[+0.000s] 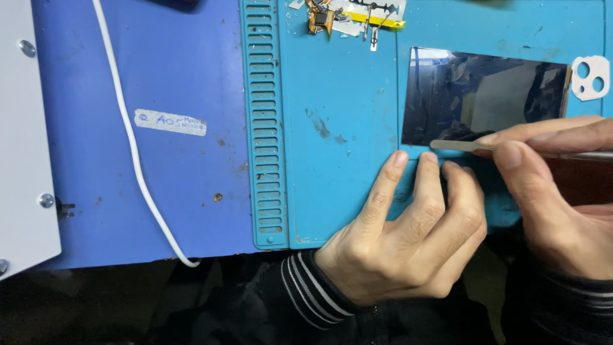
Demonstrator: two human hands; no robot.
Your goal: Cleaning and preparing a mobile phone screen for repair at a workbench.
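Right hand [562, 204] cut off at frame edge, grip pinching metal blade [456, 145]; left hand [408, 236] empty, fingers spread beside dark screen [479, 96].

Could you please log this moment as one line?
left hand: resting on mat | right hand: holds pry tool at screen edge

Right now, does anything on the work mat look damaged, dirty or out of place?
The teal mat shows dark smudges near its middle. The blue surface beside it has brown spots and a worn paper label. Loose small parts lie heaped at the top edge. The dark glass panel shows no crack.
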